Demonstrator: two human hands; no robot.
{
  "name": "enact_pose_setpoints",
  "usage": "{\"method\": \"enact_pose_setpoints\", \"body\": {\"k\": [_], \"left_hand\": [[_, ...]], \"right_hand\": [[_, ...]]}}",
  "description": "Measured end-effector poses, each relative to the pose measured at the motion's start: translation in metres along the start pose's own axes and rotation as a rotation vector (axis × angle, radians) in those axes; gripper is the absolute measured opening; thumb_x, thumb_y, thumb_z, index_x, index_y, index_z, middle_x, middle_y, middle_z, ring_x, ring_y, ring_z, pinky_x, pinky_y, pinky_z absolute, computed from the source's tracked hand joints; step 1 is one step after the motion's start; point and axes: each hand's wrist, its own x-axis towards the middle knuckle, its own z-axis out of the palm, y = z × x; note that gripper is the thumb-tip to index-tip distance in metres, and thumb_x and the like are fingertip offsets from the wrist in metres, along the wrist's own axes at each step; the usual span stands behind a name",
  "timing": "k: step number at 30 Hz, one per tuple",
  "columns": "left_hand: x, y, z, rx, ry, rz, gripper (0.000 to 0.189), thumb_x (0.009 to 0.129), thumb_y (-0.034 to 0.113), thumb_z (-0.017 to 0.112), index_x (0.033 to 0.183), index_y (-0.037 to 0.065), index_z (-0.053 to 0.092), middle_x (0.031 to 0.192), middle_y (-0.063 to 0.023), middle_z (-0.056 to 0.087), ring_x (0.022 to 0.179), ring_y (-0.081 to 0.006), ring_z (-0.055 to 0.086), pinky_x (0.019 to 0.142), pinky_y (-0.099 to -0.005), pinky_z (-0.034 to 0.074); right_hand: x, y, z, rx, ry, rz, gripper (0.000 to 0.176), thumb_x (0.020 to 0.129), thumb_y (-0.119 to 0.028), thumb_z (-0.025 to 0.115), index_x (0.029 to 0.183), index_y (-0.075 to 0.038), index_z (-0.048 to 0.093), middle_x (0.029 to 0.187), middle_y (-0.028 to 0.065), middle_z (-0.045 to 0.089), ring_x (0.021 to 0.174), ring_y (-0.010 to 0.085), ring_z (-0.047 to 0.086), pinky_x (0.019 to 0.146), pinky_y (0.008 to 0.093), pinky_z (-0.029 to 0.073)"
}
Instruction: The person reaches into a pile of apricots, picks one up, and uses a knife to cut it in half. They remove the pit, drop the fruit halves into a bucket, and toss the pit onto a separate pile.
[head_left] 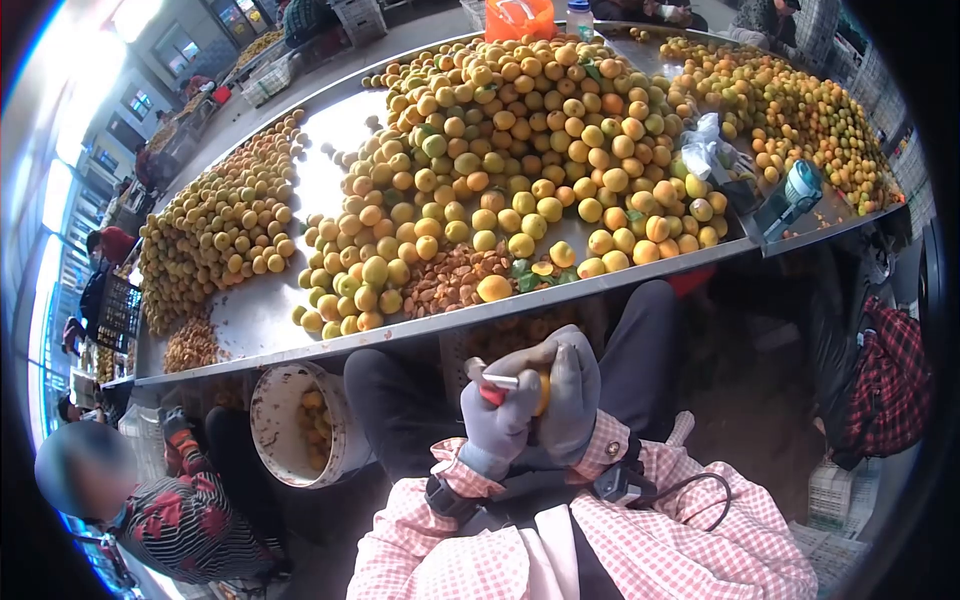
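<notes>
My left hand (498, 415), in a grey glove, is closed around a small tool with a red handle (493, 393) and a short metal shaft. My right hand (570, 400), gloved too, curls its fingers around an apricot (543, 393). Only a strip of the fruit shows between the two hands, so the tool's contact with it is hidden. Both hands are pressed close together above my lap. In front of them, on the metal table (420, 328), lies a large heap of apricots (500, 140) beside a pile of brown pits (455, 280).
A white bucket (290, 440) with apricot pieces stands left of my knee. A crate (520, 335) with fruit sits under the table edge. A teal-topped device (795, 195) is fixed on the right rim. A co-worker in a patterned sleeve (190, 515) sits at left.
</notes>
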Motion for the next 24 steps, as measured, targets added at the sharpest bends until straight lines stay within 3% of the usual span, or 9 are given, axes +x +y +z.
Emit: {"method": "enact_pose_setpoints", "body": {"k": [1, 4, 9, 11, 13, 16, 17, 21, 24], "left_hand": [[0.000, 0.003, 0.006, -0.054, 0.026, -0.006, 0.054, 0.088, 0.039, 0.065, 0.118, -0.005, 0.060, 0.105, -0.0055, 0.064, 0.091, -0.0114, 0.059, 0.082, -0.0268, 0.048], [0.001, -0.007, 0.010, -0.106, 0.139, -0.102, 0.055, 0.090, 0.043, 0.059, 0.119, -0.004, 0.059, 0.106, -0.0060, 0.064, 0.094, -0.0116, 0.059, 0.083, -0.0268, 0.047], [0.004, -0.015, 0.009, -0.182, 0.151, -0.170, 0.046, 0.097, 0.038, 0.048, 0.120, 0.000, 0.058, 0.104, -0.0043, 0.063, 0.092, -0.0109, 0.058, 0.083, -0.0254, 0.047], [0.004, -0.043, -0.007, -0.265, 0.115, -0.205, 0.040, 0.098, 0.035, 0.045, 0.117, 0.002, 0.057, 0.102, -0.0036, 0.063, 0.092, -0.0109, 0.058, 0.083, -0.0253, 0.047], [0.001, -0.052, -0.014, -0.485, 0.095, -0.364, 0.026, 0.102, 0.027, 0.040, 0.110, 0.008, 0.056, 0.097, -0.0007, 0.062, 0.091, -0.0109, 0.059, 0.082, -0.0248, 0.048], [0.001, -0.063, -0.017, -0.595, 0.082, -0.442, 0.025, 0.100, 0.029, 0.045, 0.109, 0.009, 0.057, 0.095, -0.0007, 0.062, 0.092, -0.0122, 0.059, 0.081, -0.0232, 0.047], [0.010, -0.060, -0.020, -1.071, -0.039, -0.664, 0.024, 0.098, 0.031, 0.049, 0.107, 0.012, 0.059, 0.092, 0.0001, 0.062, 0.072, -0.0097, 0.058, 0.068, -0.0219, 0.049], [0.017, -0.042, -0.027, -0.734, 0.099, -0.600, 0.027, 0.096, 0.033, 0.052, 0.108, 0.012, 0.061, 0.061, 0.0068, 0.048, 0.039, -0.0042, 0.030, 0.037, -0.0192, 0.031], [0.021, -0.031, -0.032, -0.647, 0.090, -0.572, 0.032, 0.097, 0.037, 0.052, 0.112, 0.010, 0.061, 0.049, 0.0082, 0.031, 0.035, -0.0045, 0.024, 0.033, -0.0221, 0.019]], "right_hand": [[-0.023, 0.032, 0.001, -0.268, 0.056, -0.119, 0.039, 0.087, -0.002, 0.053, 0.124, 0.000, 0.044, 0.084, 0.0110, 0.054, 0.064, 0.0234, 0.050, 0.054, 0.0347, 0.043], [-0.009, 0.043, -0.015, -0.560, -0.005, -0.513, 0.061, 0.081, 0.004, 0.059, 0.136, 0.000, 0.031, 0.085, 0.0143, 0.054, 0.063, 0.0247, 0.050, 0.046, 0.0336, 0.039], [0.000, 0.049, -0.015, -0.480, -0.047, -0.616, 0.048, 0.075, 0.001, 0.063, 0.120, -0.003, 0.047, 0.077, 0.0125, 0.053, 0.055, 0.0251, 0.052, 0.043, 0.0341, 0.039], [-0.005, 0.047, -0.007, -0.496, 0.010, -0.328, 0.021, 0.075, -0.004, 0.063, 0.094, -0.007, 0.056, 0.072, 0.0089, 0.053, 0.051, 0.0249, 0.053, 0.043, 0.0361, 0.041], [-0.002, 0.048, -0.022, -0.415, -0.158, -0.333, 0.008, 0.082, -0.012, 0.059, 0.085, -0.007, 0.053, 0.075, 0.0097, 0.054, 0.060, 0.0259, 0.053, 0.051, 0.0360, 0.044], [-0.008, 0.058, -0.019, -0.372, -0.288, -0.282, 0.016, 0.091, -0.017, 0.053, 0.079, -0.006, 0.052, 0.079, 0.0085, 0.056, 0.071, 0.0216, 0.055, 0.064, 0.0323, 0.047], [-0.009, 0.059, -0.011, -0.165, -0.099, -0.029, 0.014, 0.090, -0.014, 0.053, 0.078, -0.007, 0.052, 0.076, 0.0058, 0.055, 0.066, 0.0196, 0.056, 0.059, 0.0325, 0.046], [-0.003, 0.037, -0.015, 0.386, 0.179, 0.606, 0.027, 0.099, -0.025, 0.044, 0.081, -0.008, 0.054, 0.077, 0.0014, 0.056, 0.070, 0.0107, 0.056, 0.060, 0.0256, 0.045], [-0.006, 0.039, -0.030, 0.721, 0.206, 0.978, 0.036, 0.101, -0.037, 0.039, 0.085, -0.010, 0.056, 0.078, 0.0017, 0.058, 0.067, 0.0091, 0.056, 0.056, 0.0229, 0.045]]}}
